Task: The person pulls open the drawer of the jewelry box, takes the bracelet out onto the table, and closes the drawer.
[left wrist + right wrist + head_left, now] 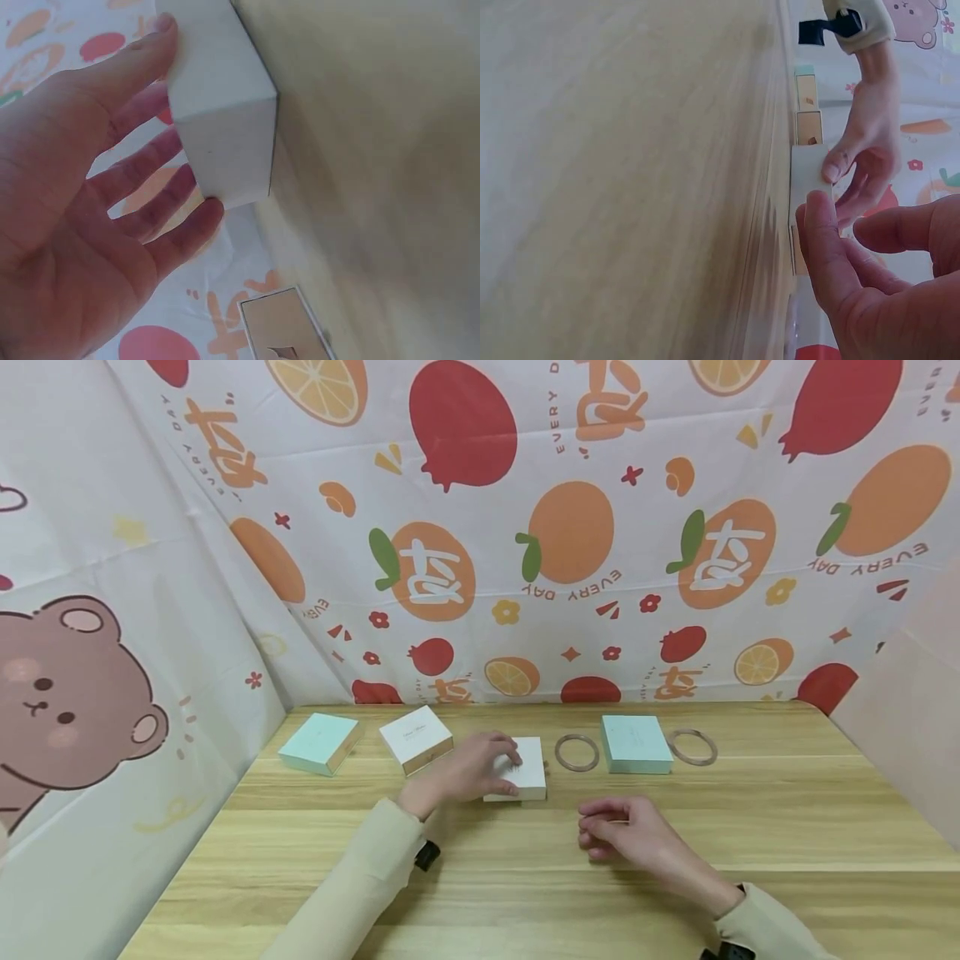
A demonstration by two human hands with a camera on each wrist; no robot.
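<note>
In the head view my left hand lies over a small white box on the table. Its thumb and fingertips touch the box's upper face, and they partly cover it. Seen from the left wrist, the fingers are spread against the white box, whose plain side faces the camera. My right hand hovers nearer, to the right of that box. Its fingers are loosely bent, with nothing between them. A translucent brownish bangle lies just right of the white box.
Left of the hand sit a second white box and a mint box. On the right, another mint box has a second bangle beside it. A printed cloth hangs behind the wooden table.
</note>
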